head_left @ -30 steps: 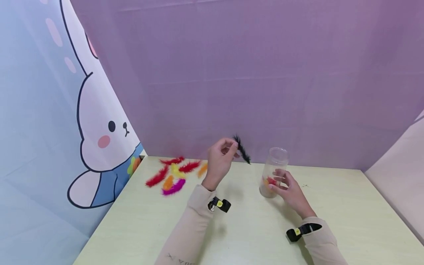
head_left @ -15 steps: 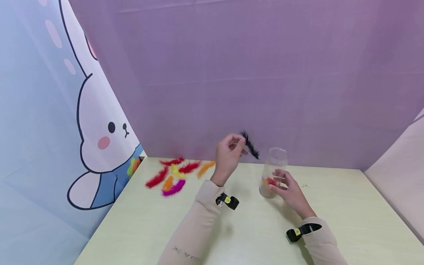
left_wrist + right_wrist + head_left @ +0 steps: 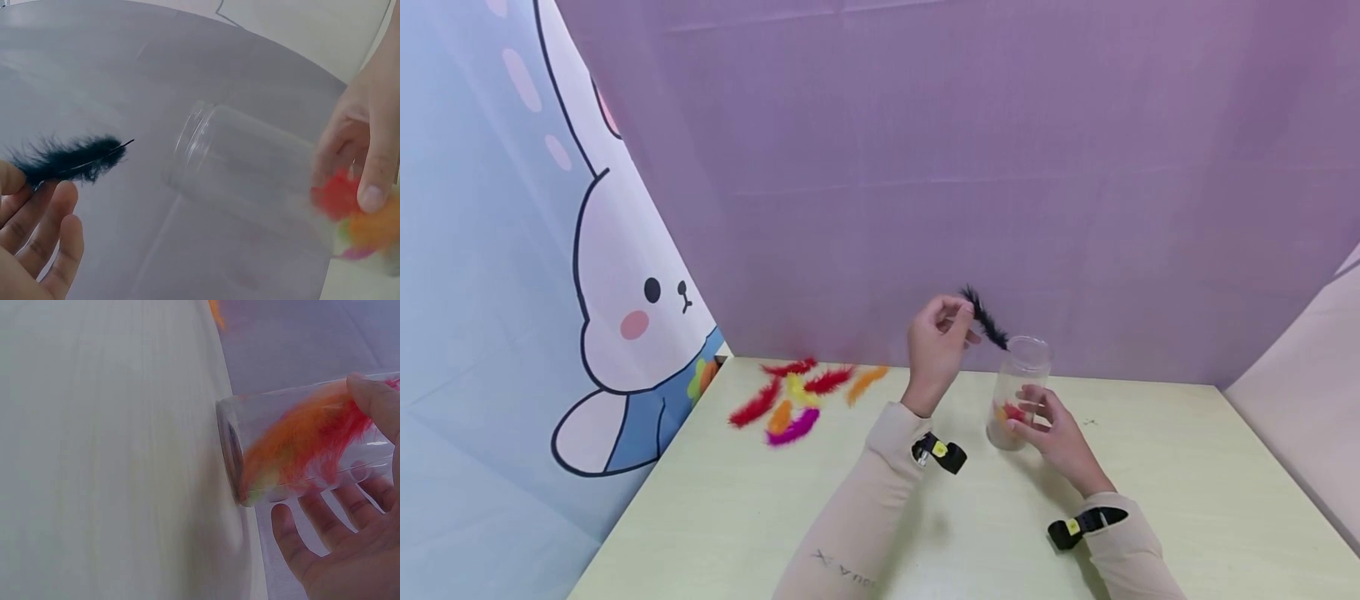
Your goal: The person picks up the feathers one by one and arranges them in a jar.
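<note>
Between thumb and fingertips my left hand pinches a black feather, its bare quill pointing down toward the mouth of a clear jar. In the left wrist view the quill tip of the feather is a short gap away from the jar's rim. My right hand grips the jar low down, fingers curled round its wall, and the jar stands upright on the table. Inside, near the bottom, lie orange, red and greenish feathers, with a touch of purple showing in the left wrist view.
On the left of the pale table lie several loose feathers: red, yellow, orange and purple. A purple cloth backdrop rises behind the table's far edge. A rabbit-print curtain hangs at the left.
My left hand has carried the black feather to the right and slightly up, bringing it right by the jar's rim. The right hand and the jar have stayed in place.
</note>
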`<state>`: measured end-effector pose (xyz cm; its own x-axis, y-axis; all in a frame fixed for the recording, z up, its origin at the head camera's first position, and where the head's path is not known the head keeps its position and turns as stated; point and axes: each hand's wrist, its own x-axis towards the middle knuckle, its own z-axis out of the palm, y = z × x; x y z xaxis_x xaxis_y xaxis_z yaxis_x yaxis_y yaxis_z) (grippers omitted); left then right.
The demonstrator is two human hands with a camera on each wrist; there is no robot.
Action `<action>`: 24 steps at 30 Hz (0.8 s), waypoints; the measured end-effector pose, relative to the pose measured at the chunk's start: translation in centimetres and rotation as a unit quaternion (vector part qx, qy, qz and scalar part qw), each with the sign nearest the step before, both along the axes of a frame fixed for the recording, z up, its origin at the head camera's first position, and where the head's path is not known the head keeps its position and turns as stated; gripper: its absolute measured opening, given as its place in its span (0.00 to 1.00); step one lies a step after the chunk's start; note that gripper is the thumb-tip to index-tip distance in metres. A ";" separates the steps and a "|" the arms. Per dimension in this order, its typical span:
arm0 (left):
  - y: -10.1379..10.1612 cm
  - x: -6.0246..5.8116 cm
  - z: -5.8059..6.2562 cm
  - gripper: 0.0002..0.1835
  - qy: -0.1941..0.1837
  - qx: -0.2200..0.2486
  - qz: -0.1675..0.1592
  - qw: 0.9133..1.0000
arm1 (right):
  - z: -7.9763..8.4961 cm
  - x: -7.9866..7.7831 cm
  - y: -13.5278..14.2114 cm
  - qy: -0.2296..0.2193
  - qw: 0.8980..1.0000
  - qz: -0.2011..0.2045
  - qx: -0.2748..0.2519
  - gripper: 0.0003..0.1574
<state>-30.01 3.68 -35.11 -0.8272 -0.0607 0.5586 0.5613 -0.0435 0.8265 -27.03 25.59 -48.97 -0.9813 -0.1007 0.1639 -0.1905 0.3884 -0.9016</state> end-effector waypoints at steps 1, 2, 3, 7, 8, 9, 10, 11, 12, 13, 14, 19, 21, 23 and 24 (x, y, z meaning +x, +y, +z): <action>0.2 0.0 0.0 0.09 0.000 0.003 0.004 1.000 | 0.0 0.0 0.0 0.001 1.000 0.000 0.000 0.44; 0.4 0.0 -0.1 0.08 0.000 0.006 0.007 1.000 | -0.1 0.0 0.0 0.001 1.000 0.000 0.000 0.44; 0.7 -0.1 -0.1 0.08 0.000 0.010 0.010 1.000 | -0.1 -0.1 0.0 0.002 1.000 0.000 0.000 0.44; 1.5 -0.1 -0.3 0.08 0.000 0.020 0.028 0.999 | -0.3 -0.2 0.1 0.006 1.000 0.000 0.001 0.43; 1.7 -0.1 -0.3 0.08 0.000 0.022 0.032 0.999 | -0.3 -0.2 0.1 0.007 1.000 0.000 0.002 0.43; 1.9 0.0 -0.4 0.07 0.000 0.024 0.036 0.999 | -0.3 -0.2 0.1 0.007 1.000 0.000 0.002 0.43; 2.1 0.0 -0.5 0.07 -0.001 0.025 0.040 0.999 | -0.3 -0.2 0.1 0.007 1.000 0.001 0.002 0.43; 2.3 0.0 -0.6 0.07 -0.002 0.026 0.043 0.999 | -0.3 -0.3 0.1 0.007 1.000 0.001 0.003 0.43; 2.5 0.0 -0.7 0.07 -0.002 0.027 0.045 0.999 | -0.3 -0.3 0.2 0.006 1.000 0.001 0.004 0.44; 2.6 0.0 -0.8 0.07 -0.003 0.027 0.047 0.999 | -0.3 -0.3 0.2 0.006 1.000 0.000 0.004 0.44; 2.8 0.0 -0.9 0.07 -0.003 0.027 0.048 0.998 | -0.3 -0.3 0.2 0.006 1.000 0.000 0.005 0.44; 3.6 0.0 -1.6 0.08 -0.001 0.023 0.054 0.998 | -0.3 -0.3 0.1 0.006 1.000 0.000 0.008 0.44; 3.9 0.0 -2.0 0.07 0.000 0.023 0.055 0.998 | -0.3 -0.3 0.1 0.006 1.000 0.000 0.009 0.44; 4.2 0.1 -2.3 0.07 0.000 0.021 0.057 0.998 | -0.4 -0.3 0.1 0.005 1.000 -0.001 0.011 0.43; 4.3 0.2 -2.4 0.07 -0.001 0.020 0.057 0.998 | -0.4 -0.3 0.1 0.005 1.000 -0.001 0.011 0.43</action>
<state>-29.83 7.97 -37.56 -0.8148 -0.1768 0.5522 0.5626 -0.0112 0.8266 -27.36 25.73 -49.39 -0.9798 -0.1021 0.1722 -0.1991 0.4083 -0.8908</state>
